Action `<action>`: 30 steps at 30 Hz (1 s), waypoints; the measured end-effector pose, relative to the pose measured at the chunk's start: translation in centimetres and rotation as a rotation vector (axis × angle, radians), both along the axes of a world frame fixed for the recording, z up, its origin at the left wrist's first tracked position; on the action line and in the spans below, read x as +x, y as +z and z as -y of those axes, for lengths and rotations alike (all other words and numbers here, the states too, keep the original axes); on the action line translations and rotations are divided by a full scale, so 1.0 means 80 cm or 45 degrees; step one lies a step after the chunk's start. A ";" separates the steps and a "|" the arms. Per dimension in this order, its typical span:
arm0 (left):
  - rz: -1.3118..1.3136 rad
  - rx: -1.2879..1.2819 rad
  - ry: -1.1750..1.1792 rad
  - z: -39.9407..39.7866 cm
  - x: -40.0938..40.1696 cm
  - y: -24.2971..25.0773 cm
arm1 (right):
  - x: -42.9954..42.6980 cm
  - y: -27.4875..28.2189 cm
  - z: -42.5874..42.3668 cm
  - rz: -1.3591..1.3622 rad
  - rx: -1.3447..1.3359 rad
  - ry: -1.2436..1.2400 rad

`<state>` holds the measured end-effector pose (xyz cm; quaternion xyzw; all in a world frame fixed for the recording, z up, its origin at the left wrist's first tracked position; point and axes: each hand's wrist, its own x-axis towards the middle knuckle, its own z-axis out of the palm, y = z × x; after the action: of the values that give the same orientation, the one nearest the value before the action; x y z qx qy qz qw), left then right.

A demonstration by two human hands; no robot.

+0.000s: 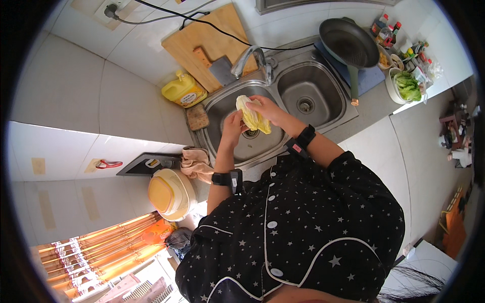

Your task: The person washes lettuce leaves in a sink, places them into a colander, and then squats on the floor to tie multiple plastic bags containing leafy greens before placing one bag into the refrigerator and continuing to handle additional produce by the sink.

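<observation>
Between my two hands is a small napa cabbage (253,118), white at the base and yellow at the leaf tips. I hold it above the left basin (248,153) of a steel double sink. My left hand (232,127) grips its left side. From the upper right, my right hand (268,110) has its fingers over the white part. Below the cabbage, small green scraps lie in the basin near the drain, which is partly hidden. The chrome faucet (253,62) stands behind the cabbage, and no water is seen running from it.
A cleaver (222,70) leans on a wooden cutting board (212,32) by a yellow detergent jug (185,91). Right of the right basin (308,92) sits a frying pan (348,41). Leafy greens (408,86) fill a white container; a cloth (196,161) hangs at the left counter.
</observation>
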<state>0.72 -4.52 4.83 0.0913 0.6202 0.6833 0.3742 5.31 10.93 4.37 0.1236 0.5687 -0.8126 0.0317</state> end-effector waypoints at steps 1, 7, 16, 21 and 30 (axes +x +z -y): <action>-0.001 0.000 0.000 0.000 0.000 0.000 | -0.002 -0.005 -0.001 -0.001 0.000 0.000; -0.186 -0.101 -0.045 0.001 0.001 -0.003 | -0.001 -0.011 -0.007 -0.164 0.449 0.059; -0.625 -0.239 -0.084 0.006 -0.006 -0.015 | -0.005 -0.016 -0.015 -0.245 0.474 0.258; -0.886 -0.416 -0.021 -0.008 0.010 0.007 | -0.009 -0.029 -0.017 -0.236 0.868 0.226; -1.091 -0.488 0.049 -0.014 0.015 0.003 | -0.010 -0.029 -0.013 -0.260 1.036 0.179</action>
<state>1.91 -3.38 5.09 0.2829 0.8354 0.4641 0.0820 4.48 11.96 2.02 0.0060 0.8503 -0.5259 -0.0208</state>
